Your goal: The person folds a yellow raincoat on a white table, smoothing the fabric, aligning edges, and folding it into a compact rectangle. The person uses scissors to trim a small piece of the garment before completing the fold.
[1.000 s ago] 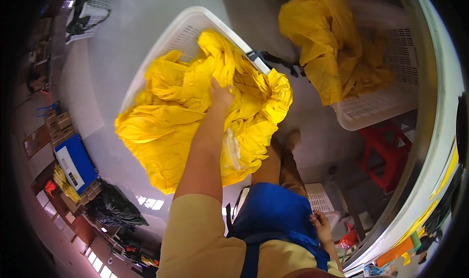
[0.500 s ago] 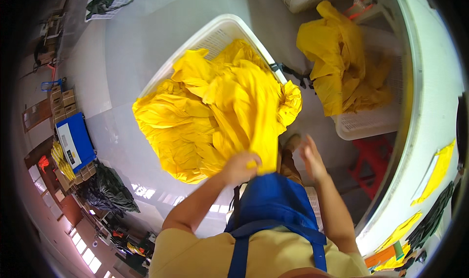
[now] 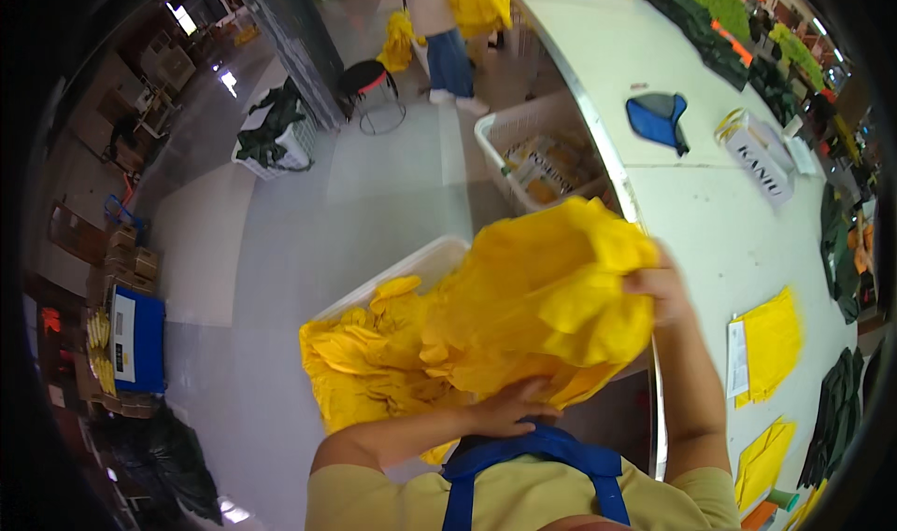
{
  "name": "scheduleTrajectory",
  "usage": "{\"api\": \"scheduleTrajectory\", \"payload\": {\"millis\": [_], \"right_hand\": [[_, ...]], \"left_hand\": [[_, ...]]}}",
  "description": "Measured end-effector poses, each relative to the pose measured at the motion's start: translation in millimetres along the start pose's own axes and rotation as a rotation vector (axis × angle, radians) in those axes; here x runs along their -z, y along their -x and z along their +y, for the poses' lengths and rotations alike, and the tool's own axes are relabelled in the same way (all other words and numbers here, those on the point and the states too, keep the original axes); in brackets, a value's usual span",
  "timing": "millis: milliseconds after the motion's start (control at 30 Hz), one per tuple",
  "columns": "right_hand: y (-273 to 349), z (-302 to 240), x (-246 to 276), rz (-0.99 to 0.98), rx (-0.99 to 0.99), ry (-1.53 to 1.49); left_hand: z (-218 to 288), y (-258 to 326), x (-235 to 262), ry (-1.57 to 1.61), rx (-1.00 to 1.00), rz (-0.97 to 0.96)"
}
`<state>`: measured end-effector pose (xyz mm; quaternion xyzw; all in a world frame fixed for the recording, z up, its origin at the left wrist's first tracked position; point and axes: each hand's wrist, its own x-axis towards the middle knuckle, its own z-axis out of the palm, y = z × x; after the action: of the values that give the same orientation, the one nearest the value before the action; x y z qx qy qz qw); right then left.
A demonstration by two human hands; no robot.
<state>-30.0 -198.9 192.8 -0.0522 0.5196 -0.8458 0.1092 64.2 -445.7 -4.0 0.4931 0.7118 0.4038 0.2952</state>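
Observation:
A large piece of thin yellow fabric (image 3: 551,288) is lifted in front of me, billowing and partly blurred. My right hand (image 3: 662,286) is closed on its right edge, beside the table. My left hand (image 3: 512,408) lies against the near side of the fabric, close to my blue apron (image 3: 537,449), with its fingers stretched and apart. Below and to the left, a white plastic basket (image 3: 439,251) is heaped with more crumpled yellow fabric (image 3: 369,363). The raised piece hides part of this basket and its heap.
A long white table (image 3: 691,241) runs along my right, bearing yellow pieces (image 3: 771,344), dark fabric and a blue-grey pouch (image 3: 657,120). Another basket (image 3: 509,171) stands beside it. A round stool (image 3: 366,78), a pillar (image 3: 290,45) and a standing person (image 3: 444,36) are farther off.
My view has swung up and toward the table. My right hand, empty before, now grips the fabric and has raised it to the right. My left hand's grip on the fabric has loosened.

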Motion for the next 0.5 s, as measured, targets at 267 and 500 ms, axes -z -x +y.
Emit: {"api": "scheduleTrajectory", "payload": {"millis": [267,500], "right_hand": [[294,-192,193,0.922,0.764,0.470],[547,-264,263,1.795,0.603,1.285]], "left_hand": [[53,-115,58,-0.084,-0.172,-0.248],[167,-226,74,-0.167,-0.151,-0.559]]}}
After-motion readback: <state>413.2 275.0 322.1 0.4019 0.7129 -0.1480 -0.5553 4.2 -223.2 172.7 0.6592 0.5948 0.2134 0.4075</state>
